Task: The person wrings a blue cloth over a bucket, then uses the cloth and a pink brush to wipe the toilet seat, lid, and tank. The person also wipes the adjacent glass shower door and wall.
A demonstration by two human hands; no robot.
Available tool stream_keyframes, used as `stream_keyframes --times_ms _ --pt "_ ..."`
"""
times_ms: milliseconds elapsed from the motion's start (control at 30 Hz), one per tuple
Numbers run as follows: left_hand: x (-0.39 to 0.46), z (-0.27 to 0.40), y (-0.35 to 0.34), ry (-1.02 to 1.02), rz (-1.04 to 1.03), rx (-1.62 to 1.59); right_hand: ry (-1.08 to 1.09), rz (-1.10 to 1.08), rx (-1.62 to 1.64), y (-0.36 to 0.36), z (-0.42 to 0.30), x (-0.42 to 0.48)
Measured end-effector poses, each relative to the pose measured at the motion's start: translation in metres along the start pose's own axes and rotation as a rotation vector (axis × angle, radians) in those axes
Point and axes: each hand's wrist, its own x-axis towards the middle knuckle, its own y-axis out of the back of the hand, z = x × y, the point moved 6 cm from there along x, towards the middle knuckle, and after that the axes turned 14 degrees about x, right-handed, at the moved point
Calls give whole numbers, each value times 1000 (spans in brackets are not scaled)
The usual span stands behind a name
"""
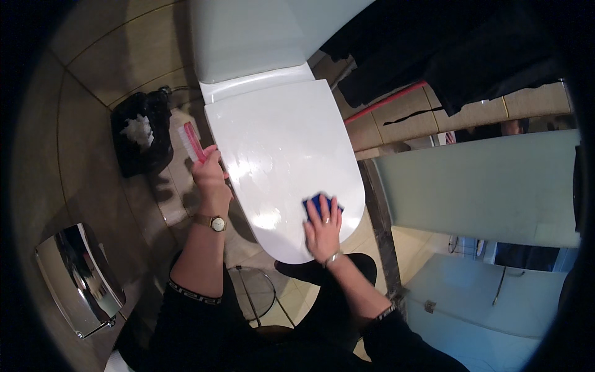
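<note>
My right hand (pixel 324 232) presses a blue cleaning pad (pixel 314 201) flat onto the white toilet lid (pixel 288 139), near its rounded front end. Most of the pad is covered by the fingers. The lid is down, and wet streaks shine on its left half. Beside the lid's left edge, my left hand (pixel 210 179) grips a scrub brush (pixel 193 142) with a pink back and white bristles. The bristles face left, away from the toilet. The thumb side of that hand is close to the lid's edge; whether it touches cannot be told.
A black-lined waste bin (pixel 142 153) holding white paper stands left of the toilet. Below it, a chrome toilet-paper holder (pixel 81 274) juts from the wall. Dark clothes (pixel 446 51) hang at upper right over a red pole (pixel 386 101). Frosted glass panels (pixel 479 186) stand at right.
</note>
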Motion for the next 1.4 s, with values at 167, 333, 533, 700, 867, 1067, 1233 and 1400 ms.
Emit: stream_keyframes --times_ms 167,333,533,700,867,1067,1233,1400 --pt "-6 6 -11 -43 -53 -75 15 201 -64 25 47 163" --pt "-4 8 -6 -70 -62 -91 5 162 -38 27 45 299" --pt "-5 10 -9 -63 -66 -44 86 170 -22 38 66 275" --pt "-3 9 -3 -26 -7 3 17 154 -73 39 84 121" --pt "-3 6 -4 37 -26 -24 -90 158 -80 17 61 -22" --pt "-4 -1 -6 5 -70 -45 52 -149 26 -28 -51 -58" --pt "-9 10 3 6 -24 -46 341 -202 -20 -51 -95 58" --pt "-12 20 4 -96 -67 -55 178 187 -122 -12 -28 244"
